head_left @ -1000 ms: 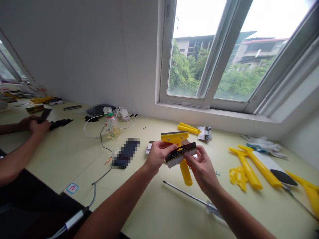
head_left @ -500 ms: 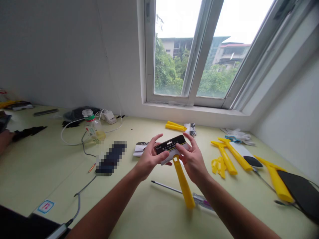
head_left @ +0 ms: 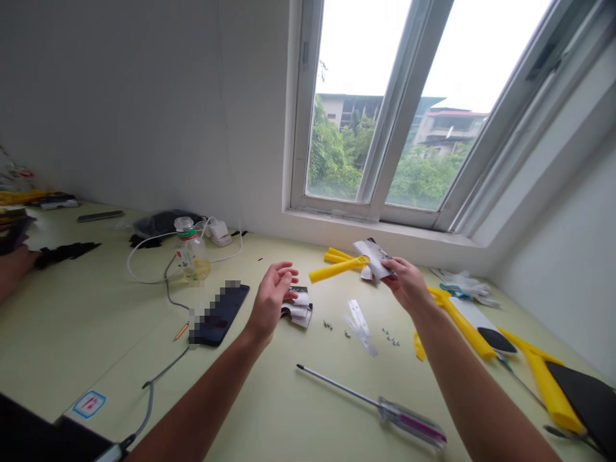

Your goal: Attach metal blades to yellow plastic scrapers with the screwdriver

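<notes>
My right hand grips the card-covered end of a yellow-handled scraper near the window wall. Its black-and-white card sleeve covers the head, and the handle points left over more yellow handles lying on the table. My left hand is raised with its fingers loosely bent and apart, beside a small stack of folded card sleeves. Whether its fingertips touch the stack I cannot tell. Between my hands lie thin blades and several small screws. A screwdriver with a clear purple handle lies nearer me.
On the right are yellow scraper handles, white gloves and a black device. To the left are a phone, a bottle with yellowish liquid, and cables. Another person's hand shows at the far left.
Both hands held the card-sleeved scraper before me. My right hand has carried it away toward the back, its handle swinging left. My left hand has let go and moved left, uncovering blades and screws.
</notes>
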A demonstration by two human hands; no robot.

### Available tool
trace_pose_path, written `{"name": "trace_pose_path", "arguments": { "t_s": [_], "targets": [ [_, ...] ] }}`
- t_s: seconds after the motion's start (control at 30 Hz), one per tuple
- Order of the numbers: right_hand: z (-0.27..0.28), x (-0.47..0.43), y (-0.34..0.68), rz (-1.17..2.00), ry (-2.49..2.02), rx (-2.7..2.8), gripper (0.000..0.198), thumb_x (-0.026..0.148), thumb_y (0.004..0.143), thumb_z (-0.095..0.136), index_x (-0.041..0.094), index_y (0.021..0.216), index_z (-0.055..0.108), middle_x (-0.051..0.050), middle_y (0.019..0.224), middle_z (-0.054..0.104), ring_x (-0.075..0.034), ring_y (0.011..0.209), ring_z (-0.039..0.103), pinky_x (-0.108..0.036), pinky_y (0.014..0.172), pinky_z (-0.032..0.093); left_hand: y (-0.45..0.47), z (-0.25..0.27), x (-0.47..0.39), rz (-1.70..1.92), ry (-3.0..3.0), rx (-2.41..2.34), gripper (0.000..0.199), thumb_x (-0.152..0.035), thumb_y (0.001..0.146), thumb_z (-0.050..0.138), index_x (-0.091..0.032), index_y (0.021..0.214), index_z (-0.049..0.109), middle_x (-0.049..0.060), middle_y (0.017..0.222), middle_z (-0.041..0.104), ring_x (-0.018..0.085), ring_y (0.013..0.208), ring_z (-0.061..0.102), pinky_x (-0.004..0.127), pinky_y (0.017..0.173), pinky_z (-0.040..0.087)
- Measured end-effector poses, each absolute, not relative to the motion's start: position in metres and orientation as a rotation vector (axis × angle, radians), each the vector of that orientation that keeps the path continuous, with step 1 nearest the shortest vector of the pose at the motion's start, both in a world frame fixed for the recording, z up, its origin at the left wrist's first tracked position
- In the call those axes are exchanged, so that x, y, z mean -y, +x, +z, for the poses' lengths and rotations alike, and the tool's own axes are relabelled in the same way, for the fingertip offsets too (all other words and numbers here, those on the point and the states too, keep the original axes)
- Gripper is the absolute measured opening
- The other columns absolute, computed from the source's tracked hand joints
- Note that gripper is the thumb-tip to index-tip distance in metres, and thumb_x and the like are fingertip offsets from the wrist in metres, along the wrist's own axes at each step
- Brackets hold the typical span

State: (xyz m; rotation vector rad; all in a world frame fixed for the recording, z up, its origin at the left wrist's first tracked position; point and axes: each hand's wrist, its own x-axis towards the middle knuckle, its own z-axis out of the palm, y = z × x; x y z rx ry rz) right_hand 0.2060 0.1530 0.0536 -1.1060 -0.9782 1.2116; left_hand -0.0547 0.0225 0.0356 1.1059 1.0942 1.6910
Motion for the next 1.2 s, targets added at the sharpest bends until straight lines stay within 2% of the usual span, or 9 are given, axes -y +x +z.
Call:
{"name": "trace_pose_path", "arguments": {
  "t_s": [0.2, 0.4, 0.53, 0.63, 0.7, 0.87, 1.0, 1.1, 1.2],
  "targets": [
    [0.000, -0.193, 0.210, 1.083, -1.371, 0.877, 0.017, 0.007, 0.077, 0.066, 0.015, 0.089, 0.055, -0.003, 0.085, 0.065, -0.013, 0.070, 0.066, -0.028, 0.065, 0.061, -0.056, 0.021, -0.025, 1.527, 1.393, -1.218, 0.023, -0.035, 0.087, 0.057, -0.016, 0.099, 0.061, 0.009, 0.101, 0.064, 0.021, 0.096, 0.060, 0.029, 0.073, 0.050],
    [-0.018, -0.213, 0.220, 0.908, -1.688, 0.998, 0.028, 0.029, 0.091, 0.059, 0.015, 0.115, 0.058, -0.007, 0.108, 0.063, -0.015, 0.086, 0.064, -0.032, 0.071, 0.057, -0.048, 0.008, -0.022, 1.220, 1.794, -1.356, 0.019, -0.032, 0.089, 0.053, -0.019, 0.096, 0.064, 0.006, 0.097, 0.067, 0.018, 0.088, 0.062, 0.028, 0.072, 0.049],
    [-0.023, -0.223, 0.233, 0.760, -1.907, 1.120, 0.028, 0.033, 0.089, 0.061, 0.015, 0.111, 0.060, -0.006, 0.105, 0.065, -0.015, 0.083, 0.064, -0.033, 0.073, 0.055, -0.051, 0.002, -0.022, 1.075, 2.021, -1.420, 0.018, -0.030, 0.089, 0.052, -0.020, 0.097, 0.065, 0.005, 0.097, 0.067, 0.018, 0.088, 0.061, 0.028, 0.074, 0.049],
    [-0.029, -0.228, 0.239, 0.690, -2.016, 1.211, 0.033, 0.033, 0.078, 0.070, 0.015, 0.104, 0.062, -0.007, 0.092, 0.069, -0.016, 0.073, 0.066, -0.030, 0.067, 0.055, -0.055, 0.001, -0.021, 0.989, 2.118, -1.470, 0.020, -0.028, 0.089, 0.051, -0.020, 0.101, 0.064, 0.005, 0.099, 0.067, 0.019, 0.090, 0.061, 0.030, 0.078, 0.049],
    [-0.032, -0.230, 0.241, 0.631, -2.076, 1.258, 0.039, 0.034, 0.073, 0.072, 0.016, 0.106, 0.060, -0.009, 0.092, 0.070, -0.019, 0.073, 0.067, -0.029, 0.065, 0.054, -0.056, 0.002, -0.020, 0.926, 2.160, -1.471, 0.021, -0.028, 0.090, 0.051, -0.020, 0.104, 0.064, 0.005, 0.101, 0.067, 0.018, 0.088, 0.062, 0.030, 0.079, 0.049],
    [-0.032, -0.229, 0.239, 0.492, -2.183, 1.374, 0.061, 0.037, 0.071, 0.069, 0.017, 0.123, 0.047, -0.014, 0.105, 0.068, -0.025, 0.089, 0.067, -0.032, 0.070, 0.053, -0.055, 0.002, -0.017, 0.813, 2.255, -1.453, 0.023, -0.029, 0.090, 0.052, -0.022, 0.109, 0.063, 0.004, 0.103, 0.067, 0.019, 0.090, 0.061, 0.032, 0.085, 0.048],
    [-0.021, -0.223, 0.236, 0.414, -2.207, 1.517, 0.057, 0.035, 0.072, 0.066, 0.015, 0.122, 0.048, -0.018, 0.110, 0.065, -0.030, 0.100, 0.064, -0.037, 0.080, 0.051, -0.056, 0.003, -0.016, 0.835, 2.251, -1.451, 0.023, -0.029, 0.090, 0.051, -0.022, 0.108, 0.064, 0.005, 0.102, 0.067, 0.019, 0.087, 0.062, 0.031, 0.081, 0.048],
    [-0.009, -0.211, 0.234, 0.291, -2.155, 1.626, 0.053, 0.038, 0.079, 0.059, 0.011, 0.123, 0.048, -0.024, 0.119, 0.060, -0.035, 0.113, 0.057, -0.044, 0.092, 0.045, -0.060, 0.006, -0.018, 0.916, 2.204, -1.470, 0.023, -0.030, 0.091, 0.049, -0.023, 0.107, 0.065, 0.005, 0.099, 0.068, 0.019, 0.084, 0.062, 0.029, 0.075, 0.048],
    [0.001, -0.188, 0.234, 0.177, -1.995, 1.784, 0.046, 0.035, 0.087, 0.049, 0.013, 0.127, 0.047, -0.021, 0.130, 0.054, -0.032, 0.123, 0.050, -0.041, 0.101, 0.038, -0.069, 0.010, -0.022, 0.956, 2.191, -1.527, 0.024, -0.032, 0.092, 0.048, -0.024, 0.107, 0.065, 0.006, 0.101, 0.068, 0.020, 0.087, 0.063, 0.029, 0.075, 0.048]
  ]
}}
